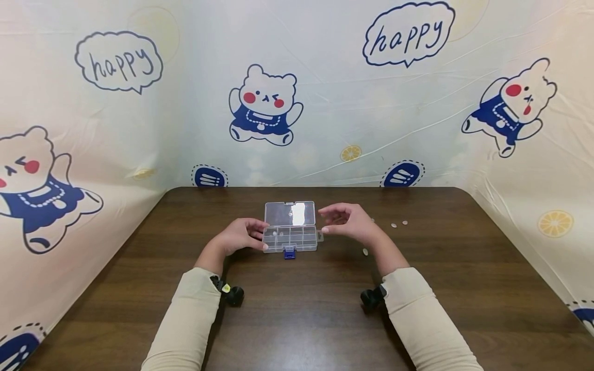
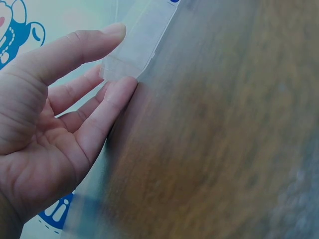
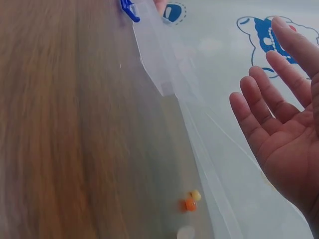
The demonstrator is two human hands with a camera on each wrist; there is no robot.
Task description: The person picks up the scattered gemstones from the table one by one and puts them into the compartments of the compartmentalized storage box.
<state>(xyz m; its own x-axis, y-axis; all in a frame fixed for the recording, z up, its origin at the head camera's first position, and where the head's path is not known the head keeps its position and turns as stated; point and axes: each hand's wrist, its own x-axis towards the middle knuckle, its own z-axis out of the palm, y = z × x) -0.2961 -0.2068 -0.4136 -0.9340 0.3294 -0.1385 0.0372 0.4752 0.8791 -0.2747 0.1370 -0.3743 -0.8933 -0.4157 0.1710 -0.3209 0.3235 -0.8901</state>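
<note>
A clear plastic compartment box (image 1: 302, 246) with a blue latch (image 1: 290, 252) at its front stands on the table, its lid (image 1: 278, 214) raised at the back. My left hand (image 1: 241, 235) holds the left end, thumb at the front corner and fingers along the side. The left wrist view shows those fingertips (image 2: 128, 85) against the box's end. Small pale pieces (image 1: 275, 233) lie in a back left compartment. Beside the box's right end, my right hand (image 1: 348, 220) hovers with loosely bent, parted fingers and nothing between them.
Several small pale pieces (image 1: 393, 225) lie on the brown table (image 1: 297, 319) right of the box, one nearer the front (image 1: 365, 252). An orange piece (image 3: 190, 204) and a yellow one (image 3: 196, 195) show in the right wrist view. A printed cloth (image 1: 325, 113) hangs behind.
</note>
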